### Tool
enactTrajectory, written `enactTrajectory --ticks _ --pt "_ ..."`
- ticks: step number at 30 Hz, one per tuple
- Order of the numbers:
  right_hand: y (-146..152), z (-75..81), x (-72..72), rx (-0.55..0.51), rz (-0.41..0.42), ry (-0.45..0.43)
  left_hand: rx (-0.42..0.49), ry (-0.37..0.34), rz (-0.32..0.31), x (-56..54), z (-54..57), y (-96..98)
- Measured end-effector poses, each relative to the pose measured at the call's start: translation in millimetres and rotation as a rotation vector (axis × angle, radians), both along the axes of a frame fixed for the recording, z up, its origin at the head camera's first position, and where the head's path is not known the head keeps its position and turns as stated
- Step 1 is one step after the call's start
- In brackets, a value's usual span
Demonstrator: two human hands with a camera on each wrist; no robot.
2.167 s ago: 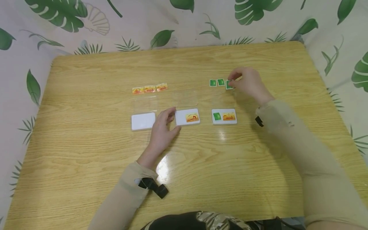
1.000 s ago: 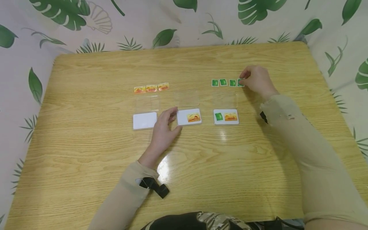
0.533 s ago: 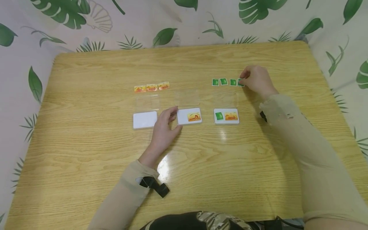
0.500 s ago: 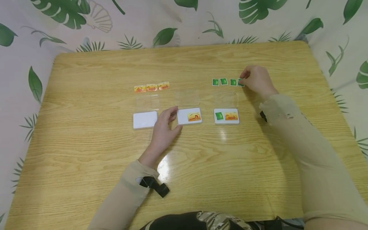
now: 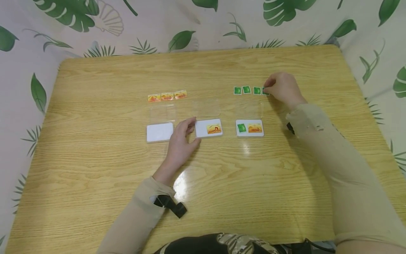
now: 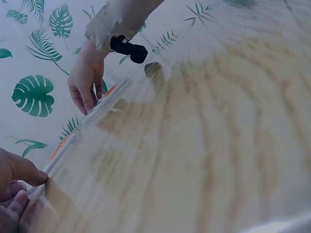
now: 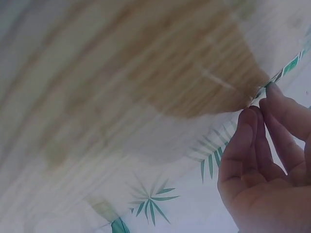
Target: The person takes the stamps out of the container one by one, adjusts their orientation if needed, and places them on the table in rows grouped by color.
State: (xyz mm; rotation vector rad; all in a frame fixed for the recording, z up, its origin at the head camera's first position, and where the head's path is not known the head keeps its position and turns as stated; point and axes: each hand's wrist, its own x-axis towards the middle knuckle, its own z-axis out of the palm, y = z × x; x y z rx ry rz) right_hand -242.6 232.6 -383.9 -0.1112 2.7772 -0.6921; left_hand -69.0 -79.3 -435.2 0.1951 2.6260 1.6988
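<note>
In the head view, my left hand lies at the left end of the middle white card, its index finger at the upper corner and thumb at the lower one. An orange stamp-like picture is on that card's right half. Farther back, my right hand pinches a small green stamp at the right end of a row of similar green stamps. The right wrist view shows thumb and fingertips meeting at its thin edge. Fingers of the left hand touch a card edge in the left wrist view.
A plain white card lies left of the left hand. The right-hand white card bears one green stamp and one orange picture. Behind the cards lie clear plastic pieces. Three orange pictures form a row at back left.
My right hand has shifted right along the green row; another green stamp now shows there at its fingertips. In the last second it stays nearly still, and the left hand holds its place.
</note>
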Motion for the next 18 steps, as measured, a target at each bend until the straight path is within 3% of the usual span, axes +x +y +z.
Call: enactTrajectory --ticks 18 --pt "-2.5 6.4 4.2 -0.017 -0.009 0.0 -0.002 -0.005 -0.003 -0.5 -0.5 -0.4"
